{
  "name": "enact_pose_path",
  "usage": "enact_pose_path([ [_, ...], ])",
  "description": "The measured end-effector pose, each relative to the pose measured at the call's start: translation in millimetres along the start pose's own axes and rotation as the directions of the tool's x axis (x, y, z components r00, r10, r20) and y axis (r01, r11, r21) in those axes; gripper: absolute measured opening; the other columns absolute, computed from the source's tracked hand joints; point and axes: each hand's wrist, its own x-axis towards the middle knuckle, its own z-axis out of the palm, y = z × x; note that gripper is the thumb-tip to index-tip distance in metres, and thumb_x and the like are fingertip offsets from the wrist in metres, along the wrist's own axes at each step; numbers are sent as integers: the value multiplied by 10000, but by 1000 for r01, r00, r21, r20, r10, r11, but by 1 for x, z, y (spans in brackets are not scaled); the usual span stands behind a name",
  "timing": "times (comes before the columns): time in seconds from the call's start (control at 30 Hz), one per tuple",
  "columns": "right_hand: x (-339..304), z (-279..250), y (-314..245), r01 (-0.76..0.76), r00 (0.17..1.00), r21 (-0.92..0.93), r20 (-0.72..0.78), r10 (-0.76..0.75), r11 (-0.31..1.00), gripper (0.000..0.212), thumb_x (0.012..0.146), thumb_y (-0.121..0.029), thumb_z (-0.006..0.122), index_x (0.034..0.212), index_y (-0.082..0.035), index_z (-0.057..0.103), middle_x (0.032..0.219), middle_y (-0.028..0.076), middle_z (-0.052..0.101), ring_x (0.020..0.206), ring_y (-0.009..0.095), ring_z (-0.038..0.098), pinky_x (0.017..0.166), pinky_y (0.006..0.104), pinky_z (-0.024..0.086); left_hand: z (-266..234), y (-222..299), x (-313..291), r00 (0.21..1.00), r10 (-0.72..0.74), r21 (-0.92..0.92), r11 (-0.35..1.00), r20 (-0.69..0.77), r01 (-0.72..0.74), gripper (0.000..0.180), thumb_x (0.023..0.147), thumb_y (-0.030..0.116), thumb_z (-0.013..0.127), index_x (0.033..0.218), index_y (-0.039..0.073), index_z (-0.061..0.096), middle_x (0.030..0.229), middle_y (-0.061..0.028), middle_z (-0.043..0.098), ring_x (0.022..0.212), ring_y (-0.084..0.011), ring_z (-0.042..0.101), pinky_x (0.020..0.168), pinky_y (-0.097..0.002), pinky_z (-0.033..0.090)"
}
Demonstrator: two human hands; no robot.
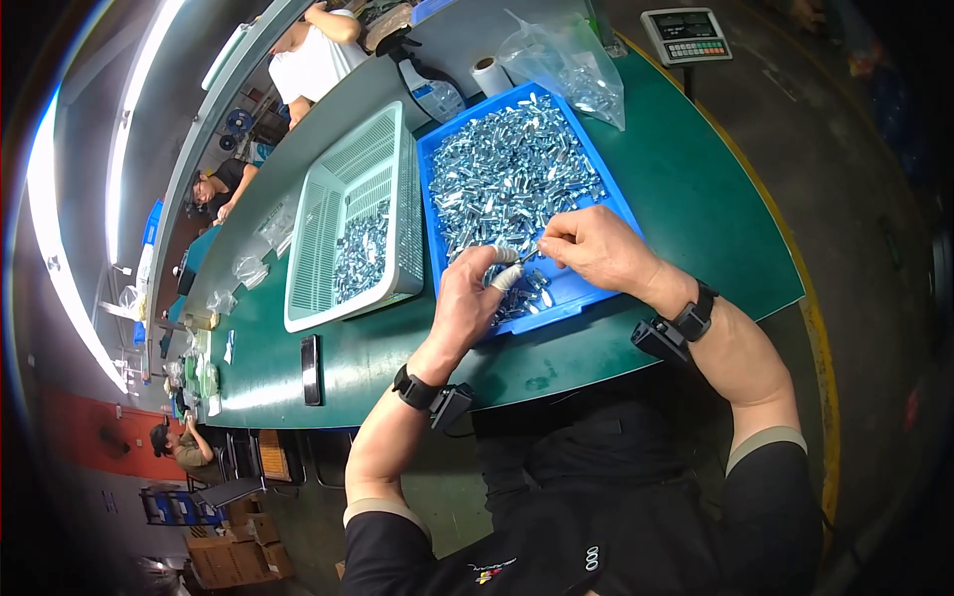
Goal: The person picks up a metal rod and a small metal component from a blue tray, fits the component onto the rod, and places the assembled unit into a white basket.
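Over the near part of a blue tray (pixel 568 290) my two hands meet. The thumb and a finger of my left hand (pixel 467 300) wear white wraps and pinch one end of a small, thin metal part (pixel 530 254). From the right, my right hand (pixel 599 246) closes its fingertips at the part's other end. A thick heap of small shiny metal parts (pixel 512 169) fills most of the tray, with a few loose ones near its front. To the left stands a pale green slotted basket (pixel 405 214), holding a smaller heap of similar pieces (pixel 363 253).
A black phone-like object (pixel 311 370) lies left on the green table (pixel 268 382). Behind the tray are a spray bottle (pixel 429 91), a white roll (pixel 490 75) and a clear bag of parts (pixel 586 84). A scale (pixel 686 38) stands beyond the table's far right; other people sit farther left.
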Motion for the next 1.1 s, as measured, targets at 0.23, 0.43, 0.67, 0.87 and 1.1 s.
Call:
enact_pose_path([
  [0.23,1,-1,-4,-95,981,83,176,79,992,425,1023,-348,619,780,-23,746,600,57,666,542,141,620,550,326,481,1,14,4,995,97,29,995,-38,-96,194,844,53,804,1007,28,703,957,-129,708,919,-314,672,811,-398,531],
  [0.43,-1,-1,-9,-49,993,144,110,33,988,450,1027,-348,617,752,-16,745,589,58,659,536,125,612,547,302,482,-6,22,6,985,174,116,978,-17,-171,182,834,58,806,972,39,688,938,-120,704,903,-323,660,800,-410,529],
  [0.67,3,-20,-11,-30,981,344,-171,94,939,423,1044,-333,608,772,-28,714,621,-1,620,581,66,569,551,233,448,-92,-22,-8,965,158,548,836,-209,-19,189,872,105,779,1026,54,683,1006,-131,701,953,-331,651,850,-428,524],
  [0.87,1,-16,-12,-27,984,350,-156,87,937,432,1051,-339,599,768,-33,711,616,-3,620,581,65,574,553,232,450,-70,2,4,980,187,363,910,64,-198,396,836,39,766,1226,82,710,1086,-147,694,1053,-338,650,890,-425,534],
  [1.1,6,-10,-2,-89,985,332,-112,133,939,429,1061,-318,587,767,-30,709,622,-3,624,583,69,576,556,246,463,-3,-3,28,817,324,232,850,477,-473,214,846,60,696,1059,76,711,901,-90,610,906,-296,613,774,-415,524],
])
